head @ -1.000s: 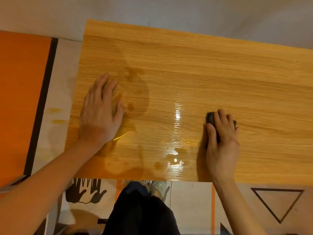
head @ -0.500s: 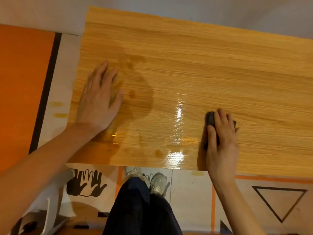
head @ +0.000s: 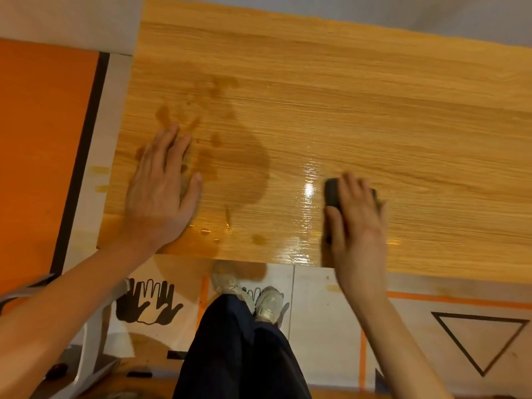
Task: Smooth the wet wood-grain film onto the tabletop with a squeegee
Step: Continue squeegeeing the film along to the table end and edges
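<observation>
A: Item one, far left, off the surface: orange floor panel with a black border strip, then pale floor tile.

B: Item two?

A: Left hand, flat on the wood-grain film near the surface's left edge, toward the near-left corner. Fingers straight and close together, palm down, gripping nothing; it presses the film.

B: Condition of the film there?

A: Dark wet patch just right of that hand, with scattered drops toward the near edge. Further right, a glossy wet band runs to the near edge.

B: Item three, the tool.

A: Dark squeegee, on the film near the near edge, about mid-width of the visible surface. Right hand lies over it, fingers curled across its top, thumb along its left side; the grip holds the squeegee. Most of the tool is hidden under the hand, so its blade angle cannot be told.

B: Below the surface?

A: Dark trousers, pale shoes, black hand-print floor markings, orange tape, a black triangle outline at right.

B: Risks, as judged?

A: Water trapped under the film would likely leave bubbles if strokes skip the wet patch. If the left hand lifts or slides, the slick film could creep and crease. A tilted blade corner may score or wrinkle it. Runoff at the near edge could wet the floor by the shoes.
</observation>
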Tool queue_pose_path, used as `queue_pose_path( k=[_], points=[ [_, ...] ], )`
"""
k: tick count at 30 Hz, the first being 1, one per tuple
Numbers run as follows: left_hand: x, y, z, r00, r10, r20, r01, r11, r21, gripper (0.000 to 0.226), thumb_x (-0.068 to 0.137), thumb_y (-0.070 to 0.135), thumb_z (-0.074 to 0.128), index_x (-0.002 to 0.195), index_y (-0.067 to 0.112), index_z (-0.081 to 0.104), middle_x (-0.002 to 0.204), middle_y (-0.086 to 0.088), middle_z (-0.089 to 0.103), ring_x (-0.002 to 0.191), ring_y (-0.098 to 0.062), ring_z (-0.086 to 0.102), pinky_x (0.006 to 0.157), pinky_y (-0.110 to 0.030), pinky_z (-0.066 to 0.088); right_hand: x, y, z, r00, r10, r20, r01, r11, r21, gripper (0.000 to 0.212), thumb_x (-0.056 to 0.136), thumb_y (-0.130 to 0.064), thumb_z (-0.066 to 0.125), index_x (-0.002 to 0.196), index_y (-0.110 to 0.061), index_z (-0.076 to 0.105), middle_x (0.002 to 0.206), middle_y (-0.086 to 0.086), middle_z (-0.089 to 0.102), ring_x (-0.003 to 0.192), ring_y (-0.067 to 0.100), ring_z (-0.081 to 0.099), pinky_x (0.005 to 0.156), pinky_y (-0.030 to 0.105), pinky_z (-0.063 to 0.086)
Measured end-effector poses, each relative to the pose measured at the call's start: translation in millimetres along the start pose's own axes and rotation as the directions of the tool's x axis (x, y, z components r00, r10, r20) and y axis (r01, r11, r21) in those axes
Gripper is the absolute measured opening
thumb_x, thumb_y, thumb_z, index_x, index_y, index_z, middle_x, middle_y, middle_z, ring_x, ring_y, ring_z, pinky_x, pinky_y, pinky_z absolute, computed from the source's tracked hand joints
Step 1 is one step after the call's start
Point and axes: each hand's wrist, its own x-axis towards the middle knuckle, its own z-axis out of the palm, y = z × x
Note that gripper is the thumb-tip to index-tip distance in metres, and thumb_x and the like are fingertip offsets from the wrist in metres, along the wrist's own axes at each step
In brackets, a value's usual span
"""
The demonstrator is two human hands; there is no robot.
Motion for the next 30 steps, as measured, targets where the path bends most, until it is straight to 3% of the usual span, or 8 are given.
queue_pose_path(
  k=[4,9,11,13,17,21,26,30],
  points=[
    [2,-3,4,1.0,-0.01,-0.025,0.011,1.0,0.022,0.061,0.103,0.04,0.035,0.156,0.01,0.028,0.167,-0.009,0.019,0.154,-0.029,0.02,0.126,-0.041,0.011,-14,-14,10,0.978,0.179,-0.11,-0.17,0.982,0.082,0.045,0.105,-0.019,0.036,0.148,-0.009,0.034,0.158,0.004,0.025,0.15,0.02,0.011,0.123,0.046,0.007],
    [2,-4,4,0.999,-0.007,-0.04,0.009,0.999,0.037,0.058,0.104,0.041,0.035,0.155,0.014,0.028,0.167,-0.008,0.02,0.154,-0.027,0.02,0.126,-0.044,0.016,-20,-99,73,0.983,-0.17,0.067,0.178,0.976,-0.129,0.051,0.103,-0.02,0.043,0.15,-0.014,0.025,0.16,0.007,0.021,0.15,0.023,0.012,0.123,0.044,0.004],
    [3,-3,4,0.999,-0.016,-0.037,0.017,0.999,0.044,0.058,0.104,0.042,0.035,0.155,0.015,0.028,0.167,-0.007,0.02,0.154,-0.027,0.02,0.125,-0.045,0.017,-15,-95,70,0.929,-0.28,0.243,0.307,0.949,-0.078,0.049,0.106,-0.025,0.032,0.153,-0.016,0.017,0.162,0.004,0.012,0.151,0.02,0.001,0.123,0.042,-0.004],
    [3,-3,3,0.999,-0.023,-0.034,0.025,0.999,0.037,0.059,0.104,0.043,0.034,0.155,0.016,0.029,0.167,-0.006,0.021,0.153,-0.027,0.021,0.124,-0.046,0.021,-13,-64,43,0.918,-0.329,0.22,0.336,0.942,0.005,0.046,0.104,-0.023,0.04,0.149,-0.014,0.033,0.158,0.003,0.027,0.149,0.019,0.015,0.124,0.042,0.007],
    [2,-4,3,0.999,-0.027,-0.034,0.028,0.999,0.021,0.059,0.104,0.045,0.034,0.155,0.016,0.03,0.166,-0.006,0.022,0.152,-0.027,0.024,0.121,-0.047,0.025,-23,29,-11,0.997,-0.068,0.039,0.066,0.997,0.037,0.043,0.103,-0.017,0.043,0.145,-0.009,0.041,0.156,0.004,0.032,0.148,0.02,0.021,0.122,0.047,0.013],
    [3,-5,3,0.999,-0.011,-0.039,0.011,1.0,0.015,0.058,0.104,0.043,0.035,0.154,0.016,0.031,0.165,-0.006,0.023,0.152,-0.028,0.024,0.122,-0.049,0.026,-35,7,2,0.985,0.139,-0.105,-0.136,0.99,0.04,0.045,0.104,-0.016,0.035,0.147,-0.002,0.033,0.157,0.012,0.026,0.149,0.027,0.016,0.122,0.047,0.009],
    [3,-6,5,0.998,-0.014,-0.062,0.016,1.0,0.019,0.057,0.105,0.043,0.038,0.155,0.018,0.031,0.165,-0.004,0.023,0.152,-0.024,0.023,0.121,-0.044,0.026,-42,-76,55,0.992,-0.125,0.006,0.125,0.992,0.03,0.048,0.104,-0.029,0.027,0.148,-0.009,0.032,0.157,0.008,0.029,0.149,0.023,0.016,0.124,0.038,0.004],
    [2,-6,6,0.998,0.01,-0.063,-0.009,1.0,0.016,0.057,0.105,0.045,0.037,0.154,0.017,0.031,0.164,-0.005,0.024,0.151,-0.026,0.025,0.12,-0.043,0.028,-40,-23,35,0.92,-0.384,0.076,0.389,0.919,-0.064,0.042,0.102,-0.02,0.042,0.143,-0.008,0.044,0.151,0.009,0.04,0.145,0.024,0.028,0.123,0.041,0.014]
  ],
)
